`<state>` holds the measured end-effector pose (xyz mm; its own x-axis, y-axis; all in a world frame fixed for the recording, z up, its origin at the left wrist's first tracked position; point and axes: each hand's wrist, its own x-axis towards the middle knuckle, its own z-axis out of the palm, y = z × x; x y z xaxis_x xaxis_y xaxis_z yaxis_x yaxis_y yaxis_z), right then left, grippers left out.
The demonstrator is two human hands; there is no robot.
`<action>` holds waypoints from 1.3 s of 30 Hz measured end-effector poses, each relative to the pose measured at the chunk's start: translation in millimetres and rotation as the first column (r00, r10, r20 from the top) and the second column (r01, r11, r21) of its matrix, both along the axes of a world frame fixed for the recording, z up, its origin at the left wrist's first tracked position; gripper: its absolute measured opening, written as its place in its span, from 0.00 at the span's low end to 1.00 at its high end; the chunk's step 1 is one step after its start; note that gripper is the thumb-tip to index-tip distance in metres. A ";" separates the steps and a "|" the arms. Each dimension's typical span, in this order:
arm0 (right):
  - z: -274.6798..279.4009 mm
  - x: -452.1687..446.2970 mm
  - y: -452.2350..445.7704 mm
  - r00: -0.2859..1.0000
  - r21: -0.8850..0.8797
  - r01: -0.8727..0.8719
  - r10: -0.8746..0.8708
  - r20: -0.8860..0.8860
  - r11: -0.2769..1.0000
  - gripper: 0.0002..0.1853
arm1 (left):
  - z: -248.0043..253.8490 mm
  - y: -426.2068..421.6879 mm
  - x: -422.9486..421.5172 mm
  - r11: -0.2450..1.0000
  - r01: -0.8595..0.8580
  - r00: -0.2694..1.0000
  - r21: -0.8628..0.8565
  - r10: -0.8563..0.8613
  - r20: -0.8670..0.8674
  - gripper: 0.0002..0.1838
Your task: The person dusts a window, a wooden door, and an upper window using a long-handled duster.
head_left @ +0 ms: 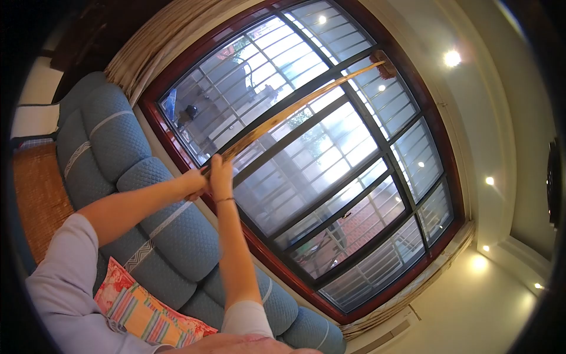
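We see the right hand (pixel 220 176) wrapped around a wooden pole (pixel 274 121) near its lower end, in front of the window (pixel 321 147) and close to its sill, a thin dark bracelet (pixel 225 199) circling the wrist. Just beside it, almost knuckle to knuckle, the left hand (pixel 193 184) is bunched around the butt of the same pole; its fingertips are too hidden for us to make out. Both arms reach toward the window in short pale sleeves (pixel 69 242).

From the hands, the pole slants up across the window, its brown, reddish brush head (pixel 386 68) in front of an upper pane, near the top of the frame. Whether the bristles touch the glass we cannot tell.

Dark red framing (pixel 425 82) borders the window, and barred panes give us a glimpse of a brick wall (pixel 374 227) beyond. A gathered curtain (pixel 138 50) hangs at the window's left side. Below the sill we find a quilted blue sofa (pixel 174 227), with a floral and striped cushion (pixel 147 304) on it and a brown woven mat (pixel 38 189) below and left of the window. Ceiling lights (pixel 452 58) shine above the window.
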<state>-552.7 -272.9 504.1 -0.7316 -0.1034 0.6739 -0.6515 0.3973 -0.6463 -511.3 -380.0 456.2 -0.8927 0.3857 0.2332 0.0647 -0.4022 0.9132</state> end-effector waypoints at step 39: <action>-132.5 165.5 9.7 0.865 -0.695 -0.039 0.372 0.335 0.718 0.07 | -179.3 -10.8 144.9 0.906 -0.088 0.996 -0.414 0.086 -0.022 0.09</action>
